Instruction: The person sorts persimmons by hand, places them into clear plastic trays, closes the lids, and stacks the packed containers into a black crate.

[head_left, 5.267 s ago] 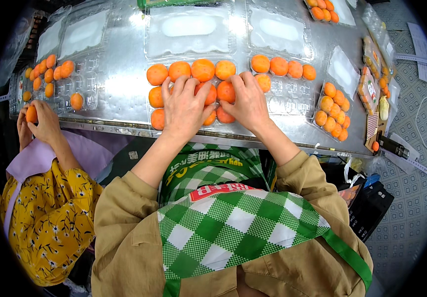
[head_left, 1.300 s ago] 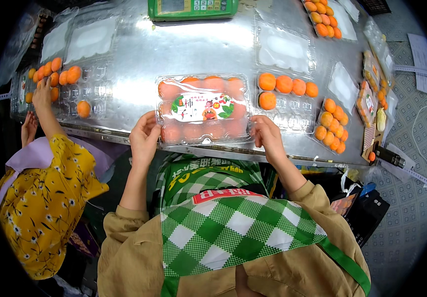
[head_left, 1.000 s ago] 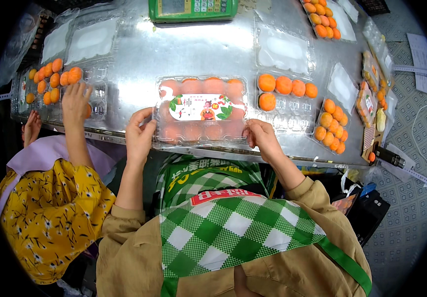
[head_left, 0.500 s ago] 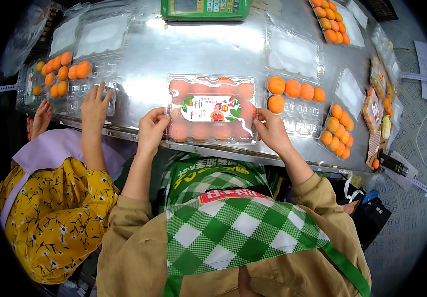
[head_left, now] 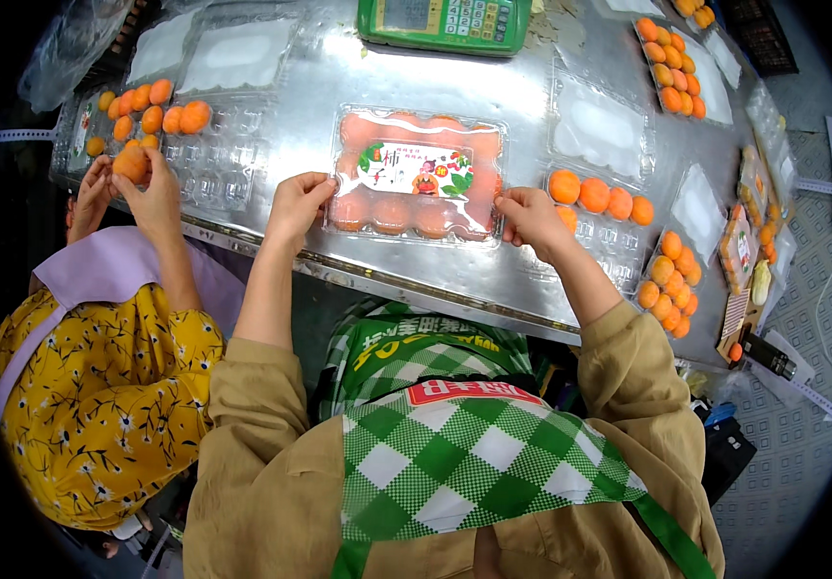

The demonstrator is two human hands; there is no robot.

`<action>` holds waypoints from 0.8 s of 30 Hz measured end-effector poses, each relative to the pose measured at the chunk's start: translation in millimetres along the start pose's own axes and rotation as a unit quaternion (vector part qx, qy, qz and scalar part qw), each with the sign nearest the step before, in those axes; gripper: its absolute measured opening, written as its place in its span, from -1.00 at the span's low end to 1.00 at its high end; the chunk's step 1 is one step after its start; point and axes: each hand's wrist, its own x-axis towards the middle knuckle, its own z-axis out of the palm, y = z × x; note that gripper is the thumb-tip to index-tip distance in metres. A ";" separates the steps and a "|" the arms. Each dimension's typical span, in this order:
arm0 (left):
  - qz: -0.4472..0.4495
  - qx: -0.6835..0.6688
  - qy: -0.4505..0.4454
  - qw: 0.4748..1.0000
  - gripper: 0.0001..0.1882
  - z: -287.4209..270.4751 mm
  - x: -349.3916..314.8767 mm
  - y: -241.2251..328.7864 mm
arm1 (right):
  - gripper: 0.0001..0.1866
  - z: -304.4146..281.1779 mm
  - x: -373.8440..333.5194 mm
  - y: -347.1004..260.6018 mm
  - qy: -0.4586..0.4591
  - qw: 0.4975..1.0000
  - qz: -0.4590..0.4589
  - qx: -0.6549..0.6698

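A co-worker in a yellow flowered top (head_left: 97,405) handles orange fruit (head_left: 132,162) at the far left. The left hand (head_left: 295,205) grips the left edge of a closed clear plastic clamshell of orange fruit (head_left: 418,176) on the shiny metal table (head_left: 290,92); the right hand (head_left: 530,214) pinches its right edge.

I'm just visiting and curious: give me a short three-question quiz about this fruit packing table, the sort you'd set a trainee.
1. True or false: the lid of the clear clamshell box of orange fruit between the person's hands is shut.
2. Which hand touches the box's left edge: A) left hand B) right hand C) co-worker's hand?
3. Fill in: the green device at the table's far edge is a weighing ____.

Key:
1. True; the labelled lid covers the fruit.
2. A.
3. Scale.
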 end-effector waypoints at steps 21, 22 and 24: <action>-0.011 0.118 -0.112 0.987 -0.83 -17.5 18.7 12.5 | -0.83 -1.6 1.6 2.6 -0.050 0.992 0.051 0.101; -0.015 0.122 -0.117 0.986 -0.84 -18.3 19.3 13.5 | -0.83 -3.3 2.2 3.1 -0.062 0.992 0.048 0.098; -0.015 0.120 -0.120 0.985 -0.86 -17.5 19.5 13.8 | -0.83 -6.7 6.5 3.8 -0.087 0.991 0.040 0.092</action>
